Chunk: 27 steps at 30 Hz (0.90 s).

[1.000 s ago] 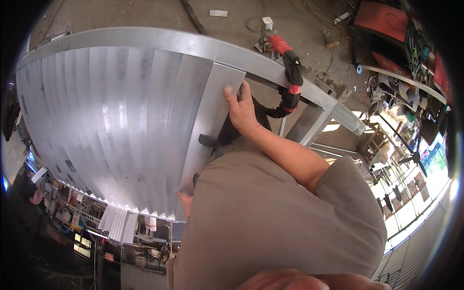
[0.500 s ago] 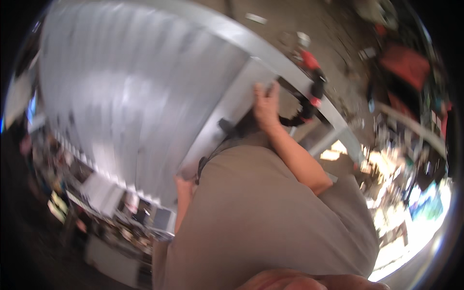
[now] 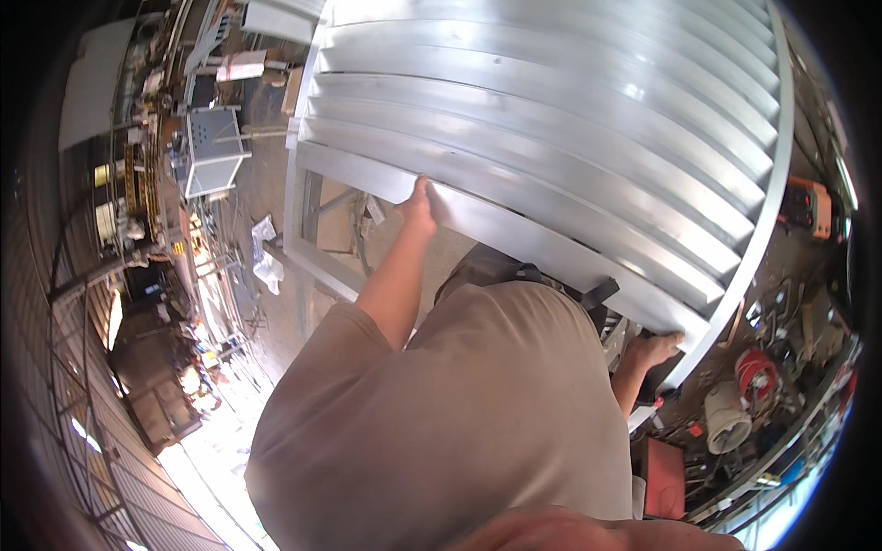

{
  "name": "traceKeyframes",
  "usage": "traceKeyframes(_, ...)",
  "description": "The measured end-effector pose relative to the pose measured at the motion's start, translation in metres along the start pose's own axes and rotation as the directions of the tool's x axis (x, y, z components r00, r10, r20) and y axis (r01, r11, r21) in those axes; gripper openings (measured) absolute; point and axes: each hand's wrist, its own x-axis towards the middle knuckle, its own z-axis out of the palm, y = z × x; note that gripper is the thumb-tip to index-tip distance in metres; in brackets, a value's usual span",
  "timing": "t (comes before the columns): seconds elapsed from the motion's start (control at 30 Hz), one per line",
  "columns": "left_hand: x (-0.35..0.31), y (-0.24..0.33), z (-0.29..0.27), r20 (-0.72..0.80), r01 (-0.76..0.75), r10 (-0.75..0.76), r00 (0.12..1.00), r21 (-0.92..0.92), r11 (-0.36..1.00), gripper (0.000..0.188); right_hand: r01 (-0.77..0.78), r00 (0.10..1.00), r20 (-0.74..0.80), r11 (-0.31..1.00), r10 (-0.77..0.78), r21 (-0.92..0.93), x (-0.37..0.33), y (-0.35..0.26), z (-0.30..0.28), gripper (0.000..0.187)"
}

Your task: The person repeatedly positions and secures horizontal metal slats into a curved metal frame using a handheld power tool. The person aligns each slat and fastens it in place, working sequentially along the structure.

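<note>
A large silvery metal louvered panel (image 3: 551,101) lies in front of me, with overlapping slats inside a metal frame (image 3: 779,174). Along its near side runs a flat metal slat (image 3: 542,241). My left hand (image 3: 418,213) grips the slat's near edge left of its middle, thumb on top and fingers hidden beneath. Close to the right side rail, my right hand (image 3: 654,349) is closed on the slat's right end, its fingers partly hidden. A short dark strap or handle (image 3: 601,294) touches the slat near my waist. Left of my body, an open gap shows between slat and frame.
To the left stand a grey metal box (image 3: 213,151) and crowded racks; a crumpled white plastic bag (image 3: 266,255) lies on the floor. On the right are an orange machine (image 3: 807,209), a red coil (image 3: 755,374), a whitish bucket (image 3: 728,418) and a red box (image 3: 663,477).
The view has swung round, bringing the panel upright ahead of me. My left hand now shows fully on the slat's left part, and my right hand is at its right end.
</note>
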Motion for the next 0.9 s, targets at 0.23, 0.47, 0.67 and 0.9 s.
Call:
traceKeyframes(0.23, 0.008, -0.003, -0.008, 0.108, -0.074, 0.063, 0.992, 0.105, 0.992, 0.111, 0.451, 0.884, 0.390, 0.247, -0.258, -0.858, 0.030, 0.024, -0.020, 0.054)
traceKeyframes(0.47, 0.022, -0.022, -0.004, 0.174, -0.070, 0.059, 0.983, 0.059, 0.996, 0.127, 0.516, 0.844, 0.428, 0.704, -0.323, -0.488, 0.068, 0.046, -0.015, 0.073)
traceKeyframes(0.67, 0.023, -0.024, -0.009, 0.259, -0.070, 0.089, 0.962, -0.081, 0.994, 0.116, -0.300, 0.939, 0.250, 0.915, 0.235, 0.269, 0.047, 0.026, 0.017, 0.052)
traceKeyframes(0.9, 0.014, -0.021, -0.015, 0.309, 0.084, -0.061, 0.949, -0.059, 0.995, 0.117, -0.089, 0.965, 0.253, 0.995, 0.072, 0.056, 0.021, 0.028, 0.014, 0.046)
